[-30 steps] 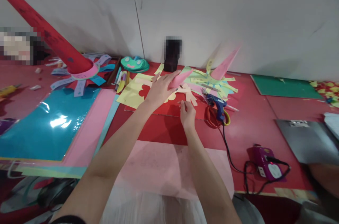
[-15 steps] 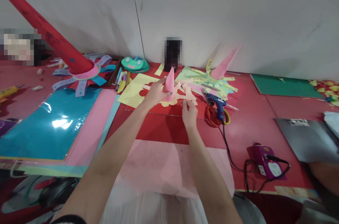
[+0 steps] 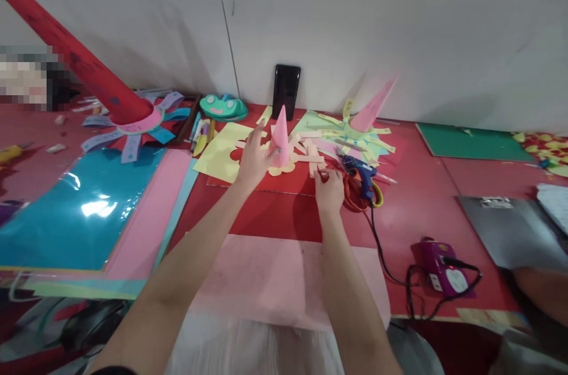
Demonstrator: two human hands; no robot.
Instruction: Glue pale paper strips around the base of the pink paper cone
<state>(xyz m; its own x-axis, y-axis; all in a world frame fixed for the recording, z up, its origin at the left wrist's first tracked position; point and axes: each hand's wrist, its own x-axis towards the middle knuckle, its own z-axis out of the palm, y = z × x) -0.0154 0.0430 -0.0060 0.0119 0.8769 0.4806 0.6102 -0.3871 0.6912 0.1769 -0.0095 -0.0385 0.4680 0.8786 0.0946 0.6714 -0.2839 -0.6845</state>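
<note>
A small pink paper cone (image 3: 281,141) stands upright on a pale yellow scalloped base (image 3: 282,168), in the middle of the table. Left of the cone, my left hand (image 3: 254,161) has its fingers spread, with the thumb at the cone's side. My right hand (image 3: 329,188) is curled at the near edge of a pile of pale paper strips (image 3: 309,153); whether a strip is between its fingertips is too small to tell. Yellow paper (image 3: 222,153) and red paper lie under the strips and the base.
Just right of my right hand lie a blue glue gun (image 3: 364,177) and scissors (image 3: 377,194). A black phone (image 3: 286,91) leans on the wall. Second pink cone (image 3: 371,107) behind; tall red cone (image 3: 102,82) left; purple power socket (image 3: 446,268) right, its cable crossing the table.
My left hand's fingers have opened away from the pink cone. My right hand has moved slightly right, along the strips. The view has shifted a little.
</note>
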